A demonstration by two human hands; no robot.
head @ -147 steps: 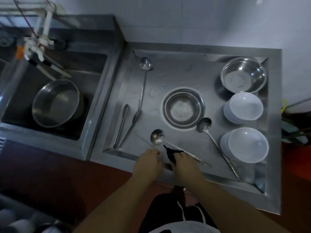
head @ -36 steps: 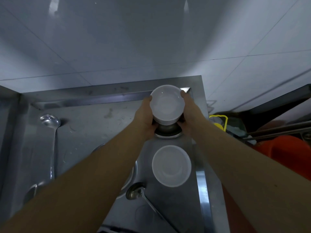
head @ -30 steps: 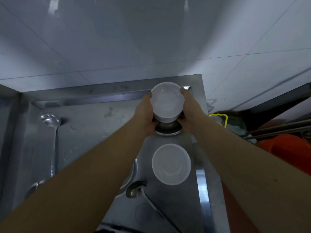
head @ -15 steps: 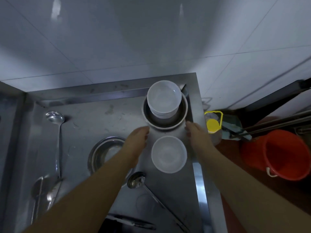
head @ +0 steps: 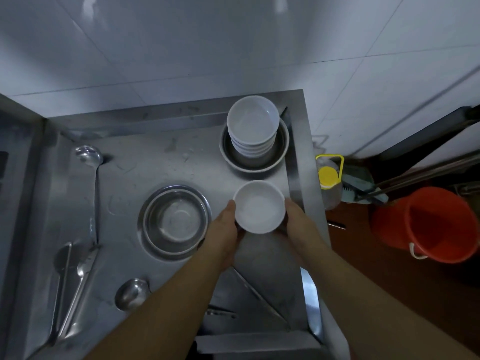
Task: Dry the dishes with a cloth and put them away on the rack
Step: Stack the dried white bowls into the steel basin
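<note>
A stack of white bowls (head: 253,123) sits inside a steel bowl (head: 283,149) at the far right corner of the steel draining tray (head: 145,157). Nearer to me is a second stack of white bowls (head: 259,207). My left hand (head: 226,229) presses its left side and my right hand (head: 298,224) its right side, both gripping it. Another steel bowl (head: 176,222) rests at the tray's middle. Ladles (head: 89,157) and spoons (head: 131,293) lie on the left and near side. No cloth shows.
A white tiled wall rises behind the tray. To the right, on the floor, stand a yellow-capped bottle (head: 328,178) and an orange bucket (head: 428,224). The tray's raised right rim (head: 306,178) runs just beside my right hand.
Both hands set a stack of white bowls into the far steel bowl, let go, and drew back to the nearer stack, which they now grip from both sides. The view tilted down.
</note>
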